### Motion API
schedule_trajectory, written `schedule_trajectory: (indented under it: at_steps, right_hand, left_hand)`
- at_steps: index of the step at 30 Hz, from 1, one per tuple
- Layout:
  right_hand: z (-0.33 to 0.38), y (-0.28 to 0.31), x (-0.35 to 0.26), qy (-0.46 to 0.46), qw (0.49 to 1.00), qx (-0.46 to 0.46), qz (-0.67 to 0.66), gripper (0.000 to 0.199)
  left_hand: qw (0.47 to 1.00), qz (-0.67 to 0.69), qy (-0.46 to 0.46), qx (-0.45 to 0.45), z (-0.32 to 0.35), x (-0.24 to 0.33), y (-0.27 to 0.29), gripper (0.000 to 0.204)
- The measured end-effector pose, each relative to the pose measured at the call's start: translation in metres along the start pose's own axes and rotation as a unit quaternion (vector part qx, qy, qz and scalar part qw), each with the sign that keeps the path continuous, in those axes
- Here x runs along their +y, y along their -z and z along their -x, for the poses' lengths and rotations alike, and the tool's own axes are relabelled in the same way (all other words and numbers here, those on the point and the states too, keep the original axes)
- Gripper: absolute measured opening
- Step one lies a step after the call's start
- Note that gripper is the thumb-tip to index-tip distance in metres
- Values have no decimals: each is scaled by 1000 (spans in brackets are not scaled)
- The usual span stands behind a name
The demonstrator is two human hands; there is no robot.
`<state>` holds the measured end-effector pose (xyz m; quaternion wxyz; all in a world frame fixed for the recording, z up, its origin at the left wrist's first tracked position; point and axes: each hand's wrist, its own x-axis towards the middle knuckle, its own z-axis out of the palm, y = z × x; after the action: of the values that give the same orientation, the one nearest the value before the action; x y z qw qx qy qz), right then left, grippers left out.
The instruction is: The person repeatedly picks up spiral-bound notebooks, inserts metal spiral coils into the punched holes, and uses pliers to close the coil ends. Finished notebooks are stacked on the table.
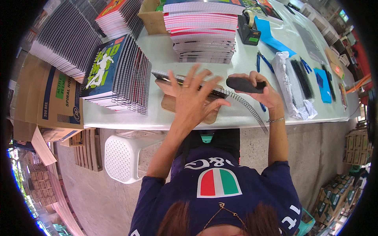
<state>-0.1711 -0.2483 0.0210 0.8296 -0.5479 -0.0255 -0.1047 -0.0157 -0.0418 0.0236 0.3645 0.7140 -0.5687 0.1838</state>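
My left hand [197, 94] lies spread over a notebook [160, 75] near the table's front edge, fingers apart. Only parts of the notebook show beneath it; a brown wooden block [168, 103] sits under it. From the notebook's right end a thin metal spiral coil [249, 107] trails out, curving down past the table edge. In my right hand [269, 93] is a dark, flat, oval pad [245, 85], held just above the coil. Whether the pad touches the coil I cannot tell.
Stacked spiral notebooks [118, 74] stand at left beside a cardboard box [59, 98]; another tall stack [202, 35] is behind my hands. Pliers [265, 63], a tape dispenser [248, 31] and a wrapped bundle of black coils [302, 78] lie right. A white stool [120, 157] stands below.
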Motion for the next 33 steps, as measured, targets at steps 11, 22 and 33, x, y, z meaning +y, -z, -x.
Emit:
schedule_trajectory:
  at_steps: [11, 22, 33]
  right_hand:
    - [-13, -14, -23, -20, 964, 26, 264, 29]
    - [-19, -52, -44, -55, 948, -22, 312, 30]
    - [-21, -75, -44, 3, 919, -190, 346, 30]
  left_hand:
    - [989, 78, 129, 9, 7, -1, 5, 38]
    - [984, 142, 92, 49, 14, -15, 4, 37]
    - [981, 159, 74, 83, 36, -27, -6, 54]
